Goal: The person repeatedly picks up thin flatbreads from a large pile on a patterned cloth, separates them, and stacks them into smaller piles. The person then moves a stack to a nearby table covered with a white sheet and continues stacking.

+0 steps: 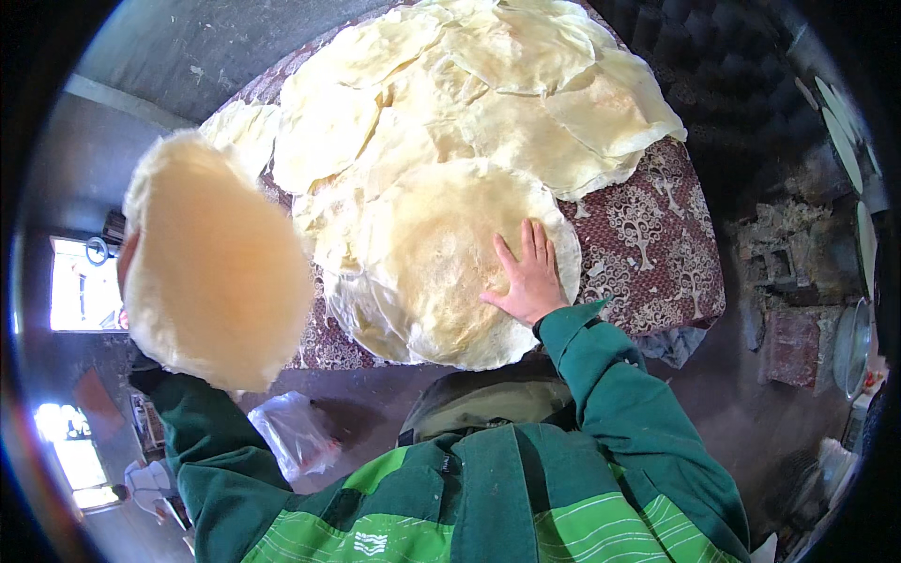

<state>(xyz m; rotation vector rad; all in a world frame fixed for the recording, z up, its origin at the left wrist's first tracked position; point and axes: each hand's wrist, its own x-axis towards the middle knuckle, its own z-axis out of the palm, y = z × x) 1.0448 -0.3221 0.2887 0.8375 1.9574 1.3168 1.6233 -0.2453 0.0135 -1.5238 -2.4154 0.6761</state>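
Note:
Near the left rim my left hand (128,262) holds up a thin round flatbread (218,267) by its far edge; most of the fingers are hidden behind the bread. My right hand (529,280) rests palm down, fingers spread, on the right part of a large round flatbread (443,239) at the near edge of the table. That bread overlaps other thin sheets. Several more pale flatbreads (507,49) lie overlapping across the far part of the table, on a dark red cloth (633,225) with a pale tree pattern.
A clear plastic bag (297,431) lies on the floor at left, below the table edge. Stacked blocks and rubble (781,253) stand at the right, beside a round metal-rimmed pan (853,348). Another person (149,485) is far off at the lower left.

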